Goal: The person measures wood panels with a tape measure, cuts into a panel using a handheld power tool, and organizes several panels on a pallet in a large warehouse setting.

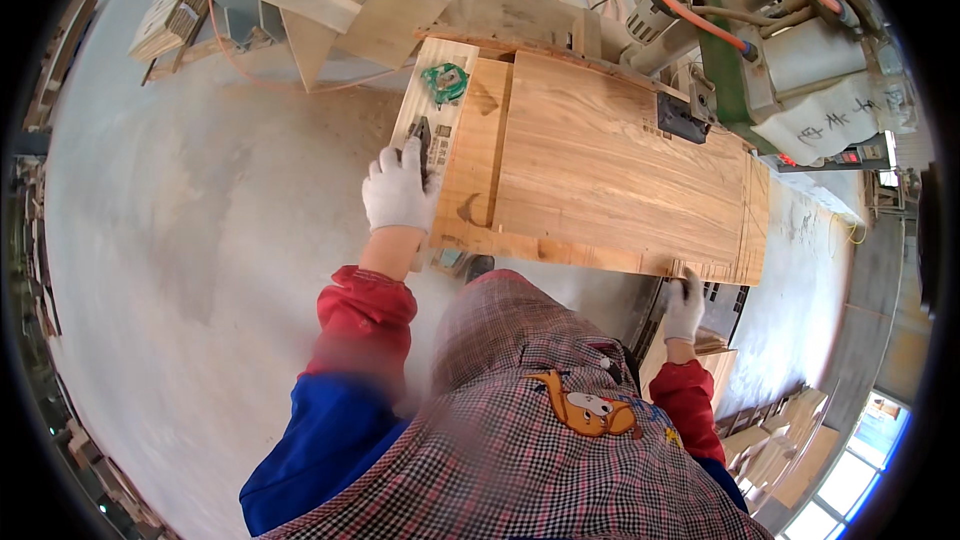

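Wooden panel (620,155) lies flat on the work surface (474,165) before us. At its left, our gloved left hand (400,190) touches a dark tool (424,130), near a green object (444,83); at right, our gloved right hand (685,310) is at the near edge. Whether either hand grips, we cannot tell.

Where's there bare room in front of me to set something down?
The wide wooden panel is mostly bare between the pale board on its left and the dark plate toward its far right. The pale board is crowded: green item, dark tool, left hand.
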### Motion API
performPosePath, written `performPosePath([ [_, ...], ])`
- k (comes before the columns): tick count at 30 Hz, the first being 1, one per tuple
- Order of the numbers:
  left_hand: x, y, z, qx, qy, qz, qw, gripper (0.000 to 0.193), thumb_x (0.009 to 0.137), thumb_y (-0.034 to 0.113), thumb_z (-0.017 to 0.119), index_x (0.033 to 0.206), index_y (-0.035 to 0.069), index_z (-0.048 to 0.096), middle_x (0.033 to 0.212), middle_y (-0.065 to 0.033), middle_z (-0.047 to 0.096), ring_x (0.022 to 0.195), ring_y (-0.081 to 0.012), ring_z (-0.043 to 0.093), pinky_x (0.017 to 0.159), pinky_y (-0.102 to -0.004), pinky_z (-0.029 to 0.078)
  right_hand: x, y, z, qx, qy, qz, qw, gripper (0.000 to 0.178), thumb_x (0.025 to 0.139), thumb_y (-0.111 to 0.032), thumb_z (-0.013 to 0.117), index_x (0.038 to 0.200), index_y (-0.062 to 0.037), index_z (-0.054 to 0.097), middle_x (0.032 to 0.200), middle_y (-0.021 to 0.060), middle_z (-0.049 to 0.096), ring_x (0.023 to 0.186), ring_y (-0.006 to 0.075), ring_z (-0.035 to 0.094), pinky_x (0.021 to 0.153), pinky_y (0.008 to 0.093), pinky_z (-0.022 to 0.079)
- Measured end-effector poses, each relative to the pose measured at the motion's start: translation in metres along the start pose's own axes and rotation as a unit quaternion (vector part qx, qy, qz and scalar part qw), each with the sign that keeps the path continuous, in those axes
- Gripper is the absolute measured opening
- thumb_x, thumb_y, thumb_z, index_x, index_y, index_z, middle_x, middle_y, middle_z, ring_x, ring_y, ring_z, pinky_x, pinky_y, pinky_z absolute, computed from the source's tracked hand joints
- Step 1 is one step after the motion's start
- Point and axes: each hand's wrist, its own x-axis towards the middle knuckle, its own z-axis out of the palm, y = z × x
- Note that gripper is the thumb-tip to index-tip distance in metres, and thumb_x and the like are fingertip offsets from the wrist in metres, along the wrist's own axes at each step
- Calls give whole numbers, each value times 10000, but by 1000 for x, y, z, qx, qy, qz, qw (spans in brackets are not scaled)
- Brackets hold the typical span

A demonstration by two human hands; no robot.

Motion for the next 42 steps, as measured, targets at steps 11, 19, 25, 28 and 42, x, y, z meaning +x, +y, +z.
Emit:
performPosePath([
  [11, 6, 36, -10, -428, -69, -5, 901, 632, 690, 109, 611, 1247, -29, 346, 936, -197, 531, 802, -295, 565, 724, -377, 485, -19, -229, 97, 193, -431, -142, 870, 512, 812, -131, 617, 1264, -35, 396, 1178, 182, 537, 1029, 258, 561, 856, 344, 465],
  [19, 39, 86, 17, -502, -74, 74, 859, 596, 794, 231, 627, 1267, -40, 388, 1117, -193, 525, 993, -268, 536, 854, -355, 438, 12, -230, 128, 286, -385, 60, 876, 698, 796, -54, 570, 1398, -60, 218, 1073, 119, 522, 990, 198, 510, 856, 311, 439],
  [25, 80, 87, 66, -331, 17, -7, 943, 324, 822, 184, 547, 1110, 39, 518, 1035, -204, 575, 949, -351, 555, 818, -422, 451, 44, -232, 133, -8, -268, -138, 954, 706, 748, -213, 600, 1378, -119, 294, 1093, 273, 513, 955, 408, 540, 849, 408, 445],
  [28, 85, 89, 70, -304, 18, -13, 952, 224, 814, 171, 545, 997, 44, 572, 949, -196, 602, 901, -359, 573, 794, -429, 459, 46, -238, 132, -63, -267, -141, 951, 687, 763, -224, 593, 1380, -173, 296, 1042, 247, 520, 936, 401, 550, 825, 424, 457],
  [42, 92, 89, 70, -277, 3, -20, 961, 141, 782, 183, 553, 851, 84, 627, 837, -169, 629, 823, -359, 592, 740, -440, 465, 47, -241, 133, -105, -253, -143, 951, 653, 788, -231, 604, 1373, -232, 314, 1006, 212, 518, 882, 388, 573, 769, 441, 486],
])
